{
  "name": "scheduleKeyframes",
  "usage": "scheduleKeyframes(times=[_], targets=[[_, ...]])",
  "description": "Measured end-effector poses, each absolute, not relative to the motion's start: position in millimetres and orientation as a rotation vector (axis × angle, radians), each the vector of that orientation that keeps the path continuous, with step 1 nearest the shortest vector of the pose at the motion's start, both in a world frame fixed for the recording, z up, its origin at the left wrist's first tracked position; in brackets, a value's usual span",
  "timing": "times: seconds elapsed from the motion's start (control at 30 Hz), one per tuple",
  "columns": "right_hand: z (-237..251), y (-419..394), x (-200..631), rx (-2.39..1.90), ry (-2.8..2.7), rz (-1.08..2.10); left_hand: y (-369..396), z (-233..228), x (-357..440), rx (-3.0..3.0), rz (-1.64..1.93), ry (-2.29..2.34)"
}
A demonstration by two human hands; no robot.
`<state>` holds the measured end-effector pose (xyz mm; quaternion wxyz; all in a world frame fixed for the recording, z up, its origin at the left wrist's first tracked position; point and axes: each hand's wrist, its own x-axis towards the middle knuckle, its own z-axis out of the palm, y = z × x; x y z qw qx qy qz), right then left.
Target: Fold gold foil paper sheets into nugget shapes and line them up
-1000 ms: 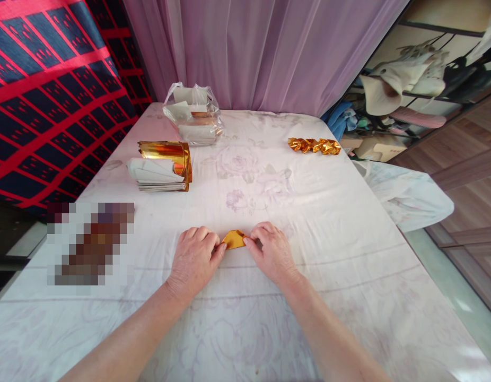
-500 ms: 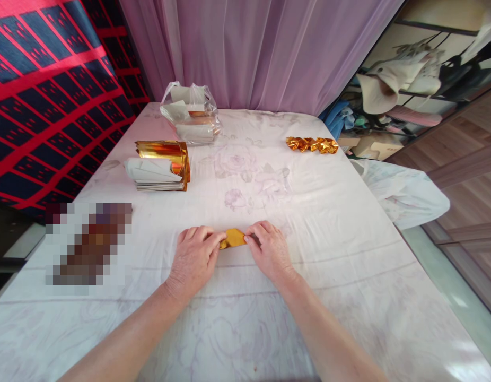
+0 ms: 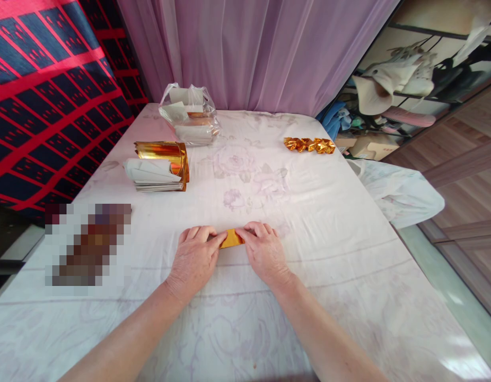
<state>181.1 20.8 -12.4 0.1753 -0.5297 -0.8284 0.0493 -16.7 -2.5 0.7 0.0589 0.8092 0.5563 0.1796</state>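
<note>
A small folded piece of gold foil paper (image 3: 231,238) lies flat on the white flowered cloth (image 3: 317,212) near me. My left hand (image 3: 194,258) pinches its left end with thumb and forefinger. My right hand (image 3: 263,250) presses on its right end, fingers curled over it. Both hands rest on the cloth, close together, with only a short strip of gold showing between them.
A stack of gold-and-white paper sheets (image 3: 160,167) with curled top sheets lies at the left. Behind it stands a clear plastic bag of paper (image 3: 190,114). A row of folded gold pieces (image 3: 309,144) lies far right. A blurred patch (image 3: 88,244) sits left of my hands.
The gold piece has been pressed flatter and narrower. My right hand has slid left over it, so the hands are closer together.
</note>
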Motion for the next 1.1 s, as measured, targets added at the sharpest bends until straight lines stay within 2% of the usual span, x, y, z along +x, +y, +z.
scheduleKeyframes(times=[0.4,0.87,1.0,1.1], targets=[[-11,22,184,-1.47,-2.289,0.278,5,-5,-27,2.348,0.697,1.66],[-12,9,188,-1.573,-2.256,0.065,-11,7,-11,2.775,0.52,1.579],[-10,12,189,-1.468,-2.17,0.13,-13,10,-6,2.754,0.501,1.596],[-7,19,181,-1.348,-2.136,0.296,-15,12,-6,2.758,0.476,1.591]])
